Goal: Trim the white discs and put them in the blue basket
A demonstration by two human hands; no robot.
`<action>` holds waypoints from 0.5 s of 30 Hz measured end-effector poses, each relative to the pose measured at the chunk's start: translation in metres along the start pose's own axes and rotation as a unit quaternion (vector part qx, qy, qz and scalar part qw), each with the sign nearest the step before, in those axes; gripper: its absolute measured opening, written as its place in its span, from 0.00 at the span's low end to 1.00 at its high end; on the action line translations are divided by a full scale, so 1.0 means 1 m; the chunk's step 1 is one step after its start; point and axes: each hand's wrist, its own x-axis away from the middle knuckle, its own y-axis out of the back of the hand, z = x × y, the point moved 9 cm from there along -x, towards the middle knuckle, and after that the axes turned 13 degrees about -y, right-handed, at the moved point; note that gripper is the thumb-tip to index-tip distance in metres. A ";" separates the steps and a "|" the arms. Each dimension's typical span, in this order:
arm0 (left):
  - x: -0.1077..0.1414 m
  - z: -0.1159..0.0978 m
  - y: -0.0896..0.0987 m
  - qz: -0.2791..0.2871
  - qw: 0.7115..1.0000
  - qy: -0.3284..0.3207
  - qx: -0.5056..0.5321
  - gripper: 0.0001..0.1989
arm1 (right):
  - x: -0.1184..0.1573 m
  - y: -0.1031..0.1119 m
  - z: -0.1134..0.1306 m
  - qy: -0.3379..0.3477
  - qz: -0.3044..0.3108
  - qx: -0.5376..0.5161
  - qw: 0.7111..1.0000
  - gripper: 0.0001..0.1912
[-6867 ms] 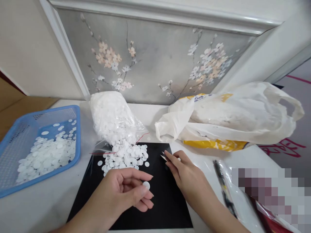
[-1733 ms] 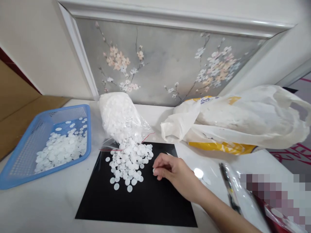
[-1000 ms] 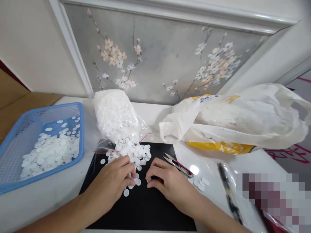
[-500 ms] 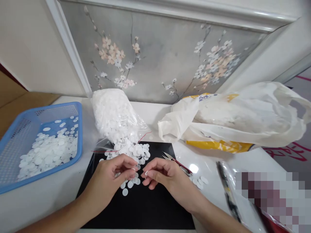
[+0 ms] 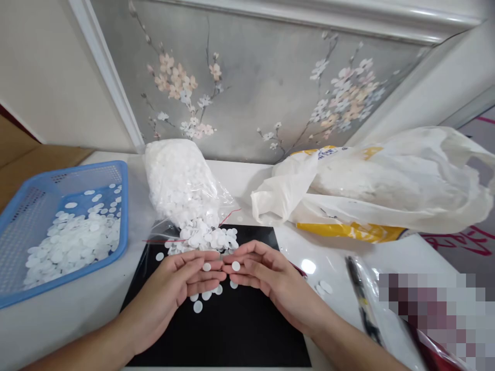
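My left hand [image 5: 181, 281] is turned up with its fingers stretched out, and a small round white disc [image 5: 207, 267] lies on them beside the thumb tip. A second white disc [image 5: 235, 266] rests on the fingers of my right hand [image 5: 270, 273], close to that thumb. The fingertips of both hands nearly meet above a black mat [image 5: 216, 335]. More white discs [image 5: 198, 306] lie loose on the mat, partly hidden by the hands. Behind them a clear plastic bag [image 5: 178, 180] full of discs spills onto the mat's far edge.
A blue basket [image 5: 124, 216] with a heap of discs stands at the left. At the back right lies a white and yellow plastic bag [image 5: 348, 206]. Scissors, mostly hidden behind my right hand, a few discs [image 5: 325, 287] and a wrapped dark pen-like item [image 5: 361, 299] lie to the right.
Both hands have moved closer together and their curled, pinching fingers have straightened, palms turned up. The disc in each hand now shows flat on the fingers.
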 end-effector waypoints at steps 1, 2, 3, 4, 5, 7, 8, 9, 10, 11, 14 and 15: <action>0.000 0.000 0.000 -0.002 1.000 0.004 0.015 0.14 | 0.000 0.001 0.001 0.003 -0.002 -0.005 1.000 0.10; 0.000 0.001 -0.001 -0.002 1.000 0.008 0.029 0.15 | 0.001 0.002 0.001 0.006 -0.004 -0.006 1.000 0.10; 0.001 0.001 -0.001 -0.002 0.999 0.012 0.040 0.16 | 0.001 0.003 0.002 0.009 -0.007 -0.004 1.000 0.11; 0.001 0.002 -0.001 -0.001 0.999 0.017 0.049 0.18 | 0.001 0.004 0.002 0.013 -0.010 0.000 1.000 0.11; 0.000 0.003 -0.001 -0.001 0.998 0.021 0.055 0.18 | 0.002 0.004 0.002 0.015 -0.013 0.006 1.000 0.12; 0.000 0.004 -0.002 0.001 0.998 0.026 0.063 0.18 | 0.002 0.005 0.002 0.018 -0.016 0.020 1.000 0.12; 0.000 0.004 -0.002 0.003 0.997 0.028 0.068 0.18 | 0.002 0.004 0.003 0.020 -0.016 0.030 0.999 0.12; -0.001 0.004 -0.002 0.007 0.997 0.026 0.072 0.18 | 0.002 0.004 0.003 0.023 -0.015 0.042 0.999 0.11; -0.001 0.004 -0.002 0.012 0.997 0.025 0.076 0.18 | 0.002 0.003 0.004 0.029 -0.014 0.058 0.998 0.11; -0.001 0.003 -0.003 0.016 0.996 0.023 0.079 0.17 | 0.002 0.002 0.005 0.037 -0.012 0.076 0.996 0.11; 0.001 0.002 -0.003 0.023 0.996 0.016 0.080 0.15 | 0.003 -0.002 0.009 0.067 -0.013 0.130 0.989 0.09; 0.001 0.002 -0.003 0.024 0.996 0.015 0.079 0.15 | 0.004 -0.003 0.010 0.074 -0.016 0.143 0.987 0.09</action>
